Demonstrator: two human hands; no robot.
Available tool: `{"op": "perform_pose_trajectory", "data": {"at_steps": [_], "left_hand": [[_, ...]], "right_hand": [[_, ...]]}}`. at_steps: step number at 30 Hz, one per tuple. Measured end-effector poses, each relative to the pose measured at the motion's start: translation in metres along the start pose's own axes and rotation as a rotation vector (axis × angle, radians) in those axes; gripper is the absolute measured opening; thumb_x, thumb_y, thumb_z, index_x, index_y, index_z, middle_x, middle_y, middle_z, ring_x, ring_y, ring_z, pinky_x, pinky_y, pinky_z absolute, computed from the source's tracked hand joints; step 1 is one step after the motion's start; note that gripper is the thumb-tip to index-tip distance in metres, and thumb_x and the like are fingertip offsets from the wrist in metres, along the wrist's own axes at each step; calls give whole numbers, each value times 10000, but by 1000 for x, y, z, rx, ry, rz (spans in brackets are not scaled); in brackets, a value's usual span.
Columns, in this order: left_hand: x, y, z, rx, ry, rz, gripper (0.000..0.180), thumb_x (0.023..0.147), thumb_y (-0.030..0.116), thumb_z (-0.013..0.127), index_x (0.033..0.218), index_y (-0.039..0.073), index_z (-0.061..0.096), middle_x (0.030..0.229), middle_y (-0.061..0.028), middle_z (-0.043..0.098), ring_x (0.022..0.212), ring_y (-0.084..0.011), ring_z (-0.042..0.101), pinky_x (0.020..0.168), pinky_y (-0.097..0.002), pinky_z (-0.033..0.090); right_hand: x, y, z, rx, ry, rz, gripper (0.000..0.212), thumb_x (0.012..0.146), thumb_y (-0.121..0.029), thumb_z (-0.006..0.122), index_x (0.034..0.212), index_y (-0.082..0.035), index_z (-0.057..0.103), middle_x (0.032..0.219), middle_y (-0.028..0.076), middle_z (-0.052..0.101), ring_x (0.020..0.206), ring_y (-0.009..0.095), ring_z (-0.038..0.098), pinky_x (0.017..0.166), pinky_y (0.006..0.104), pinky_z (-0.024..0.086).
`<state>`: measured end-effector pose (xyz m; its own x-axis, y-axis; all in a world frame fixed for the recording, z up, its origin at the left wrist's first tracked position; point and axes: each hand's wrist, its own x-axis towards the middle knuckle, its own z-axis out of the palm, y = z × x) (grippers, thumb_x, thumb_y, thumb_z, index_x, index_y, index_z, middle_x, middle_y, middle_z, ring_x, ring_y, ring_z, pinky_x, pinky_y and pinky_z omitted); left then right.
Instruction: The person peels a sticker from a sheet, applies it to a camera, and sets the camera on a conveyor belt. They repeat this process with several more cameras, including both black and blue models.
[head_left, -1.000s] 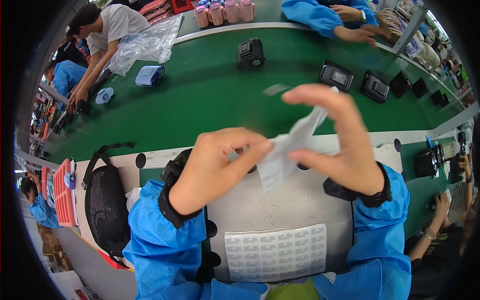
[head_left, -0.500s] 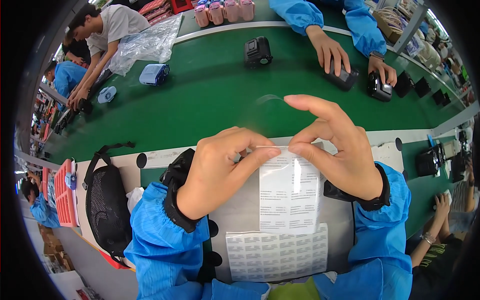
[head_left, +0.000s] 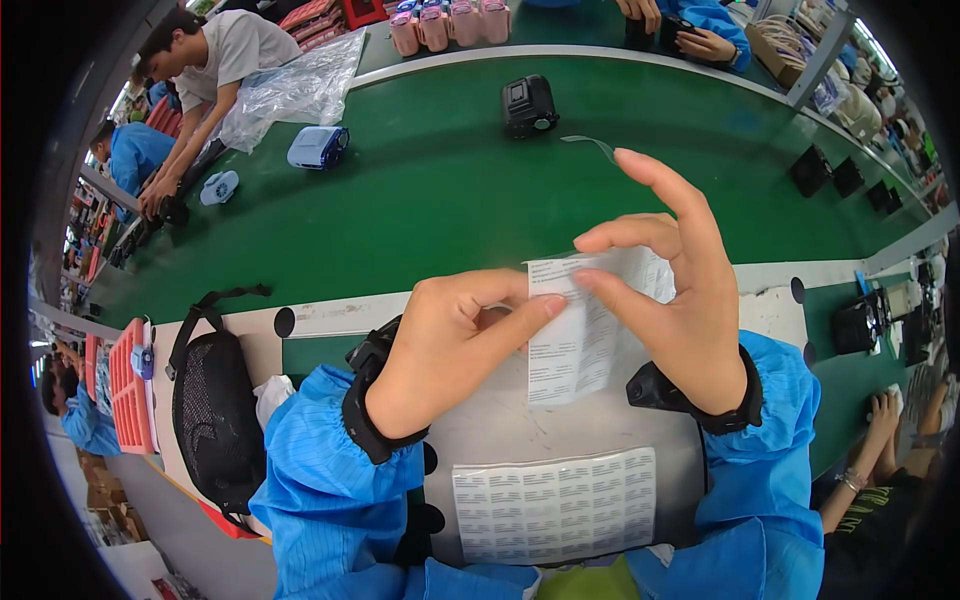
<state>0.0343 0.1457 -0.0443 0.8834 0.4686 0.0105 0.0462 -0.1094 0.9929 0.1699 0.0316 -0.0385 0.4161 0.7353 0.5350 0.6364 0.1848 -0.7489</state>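
Note:
A white label sheet (head_left: 560,345) printed with small text hangs bent in front of me. My left hand (head_left: 460,345) is closed on its left edge, thumb in front and fingers behind. My right hand (head_left: 675,310) is at the sheet's upper right, thumb and middle finger apart, thumb tip against or just in front of the paper. The raised index finger carries a thin clear film strip (head_left: 592,142) at its tip. Part of the sheet is hidden behind the right hand. Below, a second label sheet (head_left: 555,505) lies flat on the grey work surface (head_left: 480,425).
Beyond my hands runs a green conveyor belt (head_left: 420,200) carrying a black device (head_left: 528,105), a light-blue device (head_left: 318,147) and several dark ones at right. A black mesh bag (head_left: 215,420) lies at left. Co-workers sit across and at both sides.
The sheet has risen and now bends at its right side. My right fingers have spread, the index moving up with the film. The co-worker's hands across have drawn back with two black devices.

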Motion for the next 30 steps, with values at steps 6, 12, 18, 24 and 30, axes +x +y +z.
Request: {"op": "perform_pose_trajectory", "data": {"at_steps": [6, 12, 18, 24, 30], "left_hand": [[2, 1, -1, -109, -69, -54, 192, 846, 158, 582, 856, -30, 617, 695, -21, 589, 622, -49, 520, 543, -189, 446], [-3, 10, -3, -190, -184, -333, 349, 857, 231, 564, 1073, -34, 500, 854, -64, 582, 707, -92, 553, 570, -211, 462], [28, -30, -27, 402, -203, -38, 609, 774, 333, 641, 1187, -40, 391, 1081, -174, 494, 926, -221, 517, 793, -333, 449], [168, -83, -5, 829, 354, 398, 752, 660, 315, 718, 1246, 15, 353, 1249, -256, 347, 1168, -384, 342, 958, -426, 333], [248, -112, 8, 1139, 454, 599, 719, 657, 287, 708, 1250, 79, 358, 1250, -225, 361, 1158, -382, 356, 952, -458, 330]], "right_hand": [[-4, 1, -5, -264, -17, -239, 645, 674, 75, 655, 1242, -16, 363, 876, 55, 622, 873, 155, 555, 839, 292, 398], [-1, -12, -9, 136, -65, -211, 671, 697, 80, 628, 1280, -1, 306, 820, 56, 607, 866, 151, 529, 836, 290, 387], [7, -22, -43, 442, 221, 40, 676, 756, 63, 546, 1339, -2, 209, 842, 40, 570, 875, 141, 520, 858, 288, 376], [13, -24, -47, 381, 235, 19, 640, 793, 3, 527, 1345, -16, 203, 1000, 69, 541, 963, 131, 492, 897, 277, 345], [12, -20, -43, 370, 243, 40, 636, 808, -34, 523, 1350, -24, 190, 1067, 83, 523, 1026, 135, 464, 915, 273, 325]]}}
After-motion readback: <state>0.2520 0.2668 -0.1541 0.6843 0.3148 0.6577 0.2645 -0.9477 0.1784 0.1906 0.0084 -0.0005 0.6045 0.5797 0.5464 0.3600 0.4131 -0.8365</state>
